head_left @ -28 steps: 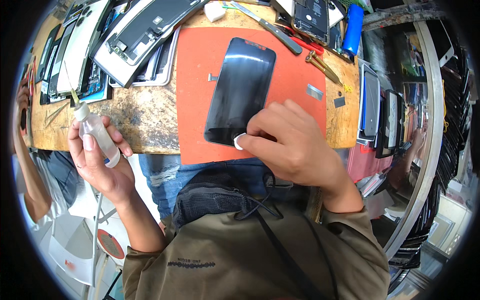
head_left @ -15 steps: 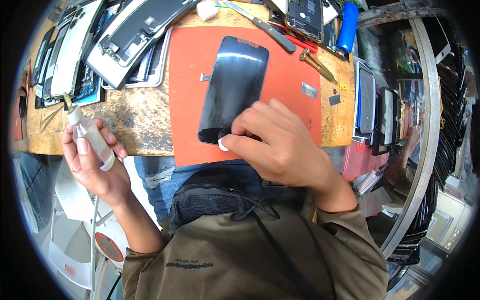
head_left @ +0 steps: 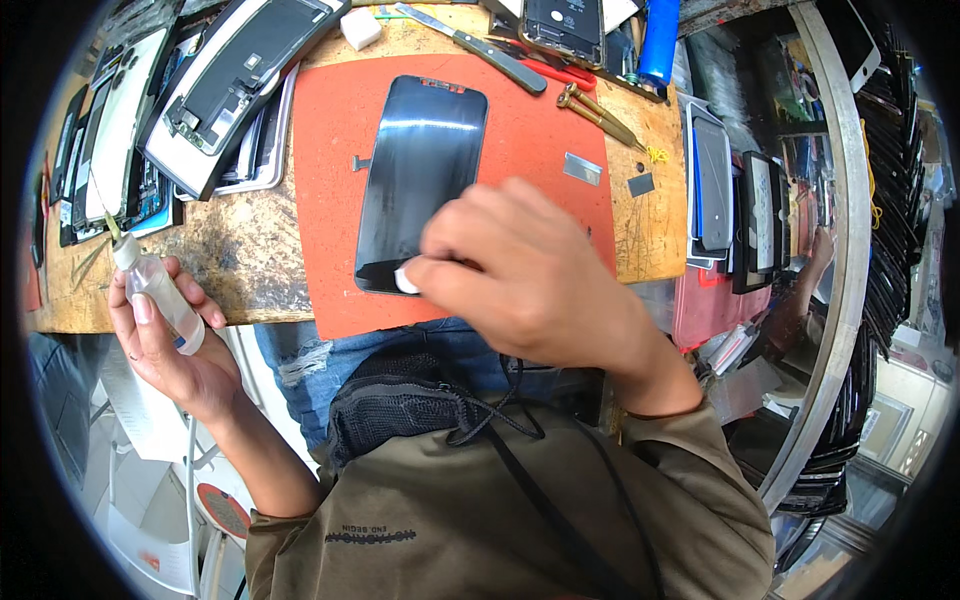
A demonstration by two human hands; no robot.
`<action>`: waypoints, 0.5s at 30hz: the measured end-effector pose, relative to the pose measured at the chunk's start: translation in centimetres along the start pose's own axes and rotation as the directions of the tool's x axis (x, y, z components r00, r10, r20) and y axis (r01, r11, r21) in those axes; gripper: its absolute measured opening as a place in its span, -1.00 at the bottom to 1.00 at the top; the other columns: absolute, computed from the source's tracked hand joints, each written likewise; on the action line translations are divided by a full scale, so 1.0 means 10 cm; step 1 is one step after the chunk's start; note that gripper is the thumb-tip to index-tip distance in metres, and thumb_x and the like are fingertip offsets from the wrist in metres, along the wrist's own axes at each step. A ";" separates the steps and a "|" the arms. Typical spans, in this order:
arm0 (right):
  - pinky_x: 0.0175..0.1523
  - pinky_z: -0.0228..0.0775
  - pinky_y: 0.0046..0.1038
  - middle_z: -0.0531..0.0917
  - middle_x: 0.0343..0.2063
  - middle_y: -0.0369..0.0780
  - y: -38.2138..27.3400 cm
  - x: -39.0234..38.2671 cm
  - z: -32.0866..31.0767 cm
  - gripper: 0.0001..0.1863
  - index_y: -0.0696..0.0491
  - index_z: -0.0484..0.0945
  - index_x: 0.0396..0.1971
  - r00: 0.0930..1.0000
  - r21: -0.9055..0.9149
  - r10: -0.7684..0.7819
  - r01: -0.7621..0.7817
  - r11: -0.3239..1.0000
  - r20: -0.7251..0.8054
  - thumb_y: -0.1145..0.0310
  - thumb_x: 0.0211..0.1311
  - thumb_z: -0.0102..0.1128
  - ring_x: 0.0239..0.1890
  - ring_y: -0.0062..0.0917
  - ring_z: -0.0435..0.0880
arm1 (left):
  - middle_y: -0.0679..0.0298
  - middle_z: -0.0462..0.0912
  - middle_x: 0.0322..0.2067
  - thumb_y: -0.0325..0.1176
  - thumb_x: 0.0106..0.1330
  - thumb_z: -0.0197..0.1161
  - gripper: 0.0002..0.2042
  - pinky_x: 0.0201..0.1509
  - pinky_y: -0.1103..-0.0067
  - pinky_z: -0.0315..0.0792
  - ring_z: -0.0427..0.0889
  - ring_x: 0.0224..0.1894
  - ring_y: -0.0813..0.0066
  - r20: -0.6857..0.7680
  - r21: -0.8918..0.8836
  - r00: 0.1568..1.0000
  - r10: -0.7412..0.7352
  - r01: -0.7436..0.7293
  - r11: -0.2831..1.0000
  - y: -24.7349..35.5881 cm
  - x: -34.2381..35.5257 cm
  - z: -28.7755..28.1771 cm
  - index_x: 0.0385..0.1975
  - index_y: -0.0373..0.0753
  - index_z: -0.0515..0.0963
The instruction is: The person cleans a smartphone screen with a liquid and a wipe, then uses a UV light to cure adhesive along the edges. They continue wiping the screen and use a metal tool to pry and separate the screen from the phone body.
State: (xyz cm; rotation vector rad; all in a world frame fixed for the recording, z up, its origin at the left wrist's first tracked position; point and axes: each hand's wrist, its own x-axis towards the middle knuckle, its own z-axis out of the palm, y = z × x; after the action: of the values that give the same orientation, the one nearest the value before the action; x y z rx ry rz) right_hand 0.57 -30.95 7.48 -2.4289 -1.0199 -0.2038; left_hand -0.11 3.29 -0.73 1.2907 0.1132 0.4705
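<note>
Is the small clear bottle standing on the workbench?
No, the left hand holds the small clear bottle off the edge of the workbench.

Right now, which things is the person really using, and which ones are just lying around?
In use:
- right hand pressing a small white wipe
- glossy black phone screen on the orange rubber mat
- left hand holding a small clear plastic bottle

Lying about:
- grey-handled flat tool
- blue cylinder
- brass-coloured screwdrivers
- stacked phone parts
</note>
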 end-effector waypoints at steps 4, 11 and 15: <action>-0.20 0.27 -0.33 0.61 -0.28 -0.30 0.01 -0.07 0.09 -0.81 0.07 0.75 -0.19 1.000 0.029 -0.031 0.030 0.999 0.007 0.40 0.20 0.40 -0.24 -0.43 0.59 | -0.13 0.68 0.03 -0.23 0.71 0.15 -0.56 -0.39 0.60 0.56 0.65 -0.19 0.40 -0.002 0.027 1.000 -0.002 0.002 1.000 0.01 -0.03 -0.03 0.43 -0.32 0.36; -0.20 0.26 -0.33 0.61 -0.34 -0.31 -0.08 -0.33 -0.26 -0.85 0.08 0.75 -0.23 0.992 -0.029 0.051 -0.048 0.998 0.112 0.43 0.20 0.39 -0.27 -0.42 0.60 | -0.12 0.68 0.02 -0.23 0.71 0.14 -0.55 -0.40 0.61 0.55 0.64 -0.20 0.40 -0.021 0.021 1.000 -0.001 0.001 1.000 -0.01 -0.04 -0.05 0.44 -0.32 0.36; -0.19 0.26 -0.33 0.59 -0.29 -0.30 -0.03 -0.16 -0.11 -0.86 0.06 0.73 -0.21 1.000 0.015 0.016 -0.016 1.000 0.012 0.43 0.23 0.39 -0.25 -0.43 0.58 | -0.12 0.67 0.02 -0.23 0.72 0.14 -0.56 -0.40 0.60 0.55 0.64 -0.20 0.40 -0.010 0.044 1.000 0.006 -0.005 0.999 0.03 -0.02 0.01 0.43 -0.32 0.36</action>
State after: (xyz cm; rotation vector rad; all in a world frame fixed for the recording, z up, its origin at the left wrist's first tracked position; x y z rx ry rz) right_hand -0.76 -32.31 8.02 -2.4266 -1.0036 -0.1753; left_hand -0.33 3.23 -0.44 1.3324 0.1297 0.4817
